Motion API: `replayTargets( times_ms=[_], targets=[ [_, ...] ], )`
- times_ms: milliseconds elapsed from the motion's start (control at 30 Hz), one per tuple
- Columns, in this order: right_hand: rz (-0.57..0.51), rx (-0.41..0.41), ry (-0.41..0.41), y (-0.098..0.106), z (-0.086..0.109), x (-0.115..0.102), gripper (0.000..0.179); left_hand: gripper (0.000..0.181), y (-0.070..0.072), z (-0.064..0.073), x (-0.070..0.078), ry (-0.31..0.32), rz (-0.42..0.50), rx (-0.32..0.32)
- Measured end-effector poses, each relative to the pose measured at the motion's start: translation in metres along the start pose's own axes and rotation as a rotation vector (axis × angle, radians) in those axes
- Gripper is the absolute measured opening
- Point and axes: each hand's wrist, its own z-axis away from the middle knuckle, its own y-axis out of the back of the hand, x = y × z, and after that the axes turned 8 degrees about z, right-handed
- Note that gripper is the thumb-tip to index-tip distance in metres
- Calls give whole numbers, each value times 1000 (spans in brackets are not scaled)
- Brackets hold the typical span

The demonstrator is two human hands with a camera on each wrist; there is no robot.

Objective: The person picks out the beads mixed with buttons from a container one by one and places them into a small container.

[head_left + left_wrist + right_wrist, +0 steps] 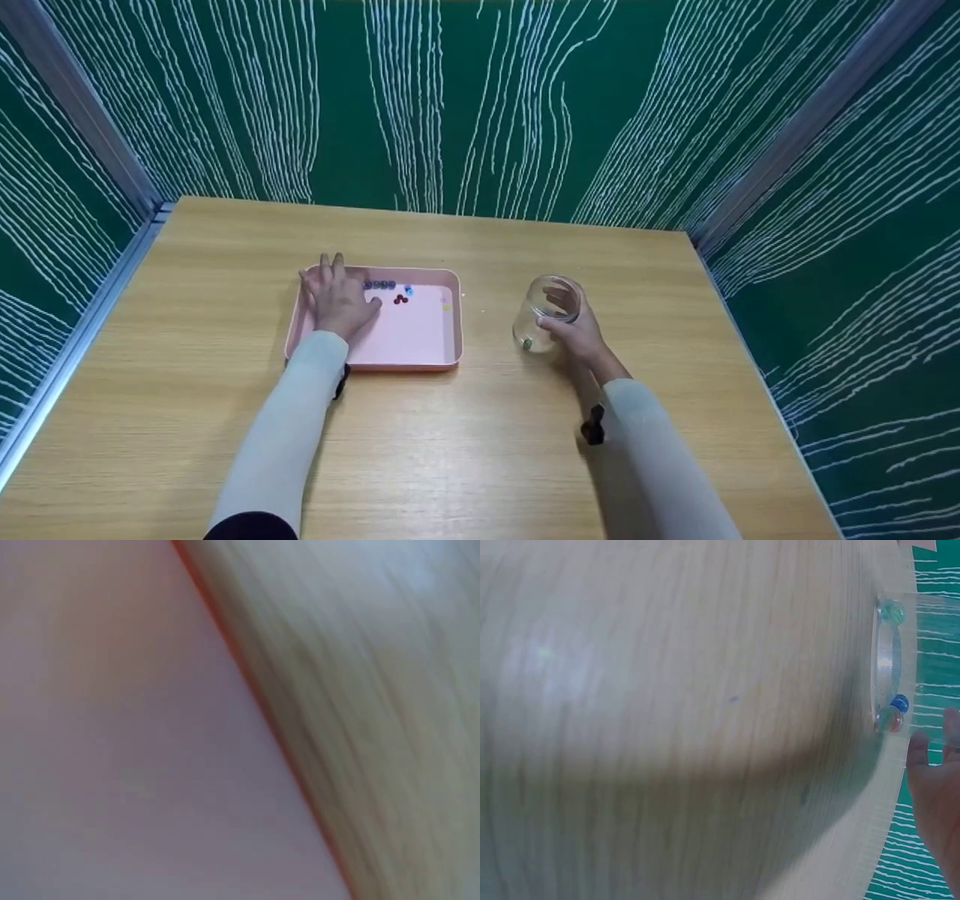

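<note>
My right hand [581, 334] grips a clear glass jar [534, 315] by its side, the jar tilted on the right half of the table. In the right wrist view a green marble [892, 612], a blue marble [900, 703] and a reddish marble [890, 719] lie at its bottom. The left hand [341, 304] is over the left part of a pink tray [405, 352], fingers extended toward its far rim and thumb out to the side. Beside that thumb are small red beads [401, 299]; a row of dark marbles [380, 285] sits behind them.
Light blue pieces [409, 290] and a yellow piece [446, 306] also lie in the tray. The wooden table [465, 450] ends at green panels [480, 112] with white lines at the back and sides. The left wrist view shows only blurred tray and table.
</note>
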Motion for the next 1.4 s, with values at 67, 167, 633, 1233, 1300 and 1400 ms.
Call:
replayTargets(
  times_ms=[67,167,633,1233,1300,1400],
  targets=[
    [2,0,8,0,0,1,75,48,0,-1,0,-8,-2,6],
    [-5,-19,13,-1,0,2,76,48,1,-1,0,-28,-18,4],
    [-9,-6,6,-3,-1,3,77,46,1,-4,-3,-29,-55,0],
    [-2,-24,33,-1,-4,9,77,21,-4,-4,-7,-86,-1,82],
    [9,-29,43,0,-3,8,77,20,-4,-4,-6,-85,-1,82],
    [6,-22,40,0,-1,2,78,21,-4,-4,-4,-77,-7,86]
  ],
)
